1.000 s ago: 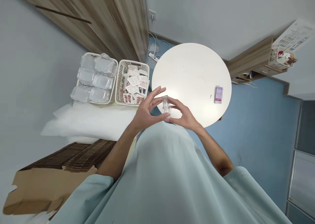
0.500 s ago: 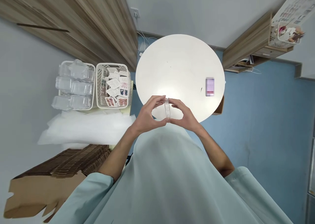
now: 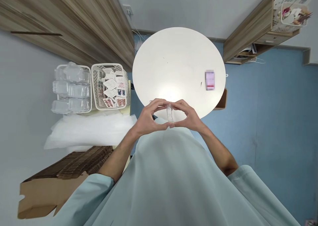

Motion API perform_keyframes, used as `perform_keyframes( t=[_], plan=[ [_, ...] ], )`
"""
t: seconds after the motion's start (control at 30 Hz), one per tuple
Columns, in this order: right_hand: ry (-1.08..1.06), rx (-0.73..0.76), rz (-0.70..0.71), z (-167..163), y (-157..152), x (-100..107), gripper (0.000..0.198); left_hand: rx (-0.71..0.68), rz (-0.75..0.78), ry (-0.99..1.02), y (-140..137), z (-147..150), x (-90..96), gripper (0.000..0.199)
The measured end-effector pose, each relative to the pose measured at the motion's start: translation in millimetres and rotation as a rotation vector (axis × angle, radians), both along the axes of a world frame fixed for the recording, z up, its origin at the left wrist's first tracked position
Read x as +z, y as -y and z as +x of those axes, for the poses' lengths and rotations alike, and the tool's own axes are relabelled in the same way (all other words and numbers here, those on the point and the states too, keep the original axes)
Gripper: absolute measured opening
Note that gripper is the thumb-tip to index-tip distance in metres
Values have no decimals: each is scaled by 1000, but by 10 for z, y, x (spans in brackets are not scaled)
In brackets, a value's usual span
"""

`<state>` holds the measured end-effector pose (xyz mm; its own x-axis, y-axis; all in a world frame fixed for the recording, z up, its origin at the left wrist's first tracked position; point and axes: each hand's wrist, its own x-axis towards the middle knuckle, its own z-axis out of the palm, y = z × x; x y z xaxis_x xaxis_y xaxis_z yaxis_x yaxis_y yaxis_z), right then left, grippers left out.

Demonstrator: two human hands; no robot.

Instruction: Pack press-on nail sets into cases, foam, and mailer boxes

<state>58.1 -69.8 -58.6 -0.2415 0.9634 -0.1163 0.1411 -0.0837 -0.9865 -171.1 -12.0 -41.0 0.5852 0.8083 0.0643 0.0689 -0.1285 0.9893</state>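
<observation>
Between both hands is a small clear plastic box [image 3: 170,113], seen edge-on, over the near rim of the round white table [image 3: 179,54]. My left hand [image 3: 149,118] grips its left side, with the fingertips at the far end and the thumb at the near end. On the other side, my right hand [image 3: 190,116] holds it the same way. The fingertips of the two hands nearly meet at either end. Whether anything lies inside the box is too small to make out.
To the left stand a white basket of clear plastic boxes [image 3: 72,87] and a basket of cards with press-on nails [image 3: 110,87]. White sheeting [image 3: 91,130] and stacked brown cardboard [image 3: 54,186] lie nearer. A pixelated phone-like rectangle [image 3: 210,79] rests on the table's right.
The view has shifted slightly, so the table sits a little higher and further left. Both hands still hold the clear box, and the fingertips look closer together.
</observation>
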Motion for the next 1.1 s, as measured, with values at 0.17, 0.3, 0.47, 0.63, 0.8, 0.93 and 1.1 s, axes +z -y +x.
perform_keyframes(
  t=[0.17,0.3,0.47,0.63,0.8,0.93,1.1],
  plan=[
    [-52,2,17,-44,58,13,88,3,27,-10,53,-47,5,66],
    [-91,15,20,-96,110,45,87,11,68,-10,112,-76,3,66],
    [-89,3,-22,-161,164,84,86,38,100,8,195,-124,-5,69],
    [-136,-6,-49,-198,188,72,87,33,87,51,221,-170,2,69],
    [-169,-3,-38,-209,180,61,87,52,20,48,227,-210,-7,69],
    [-90,-92,-28,-203,145,105,81,181,-17,41,242,-258,-66,73],
    [58,-410,-59,-312,182,44,52,377,-7,56,305,-261,-184,74]
  ],
)
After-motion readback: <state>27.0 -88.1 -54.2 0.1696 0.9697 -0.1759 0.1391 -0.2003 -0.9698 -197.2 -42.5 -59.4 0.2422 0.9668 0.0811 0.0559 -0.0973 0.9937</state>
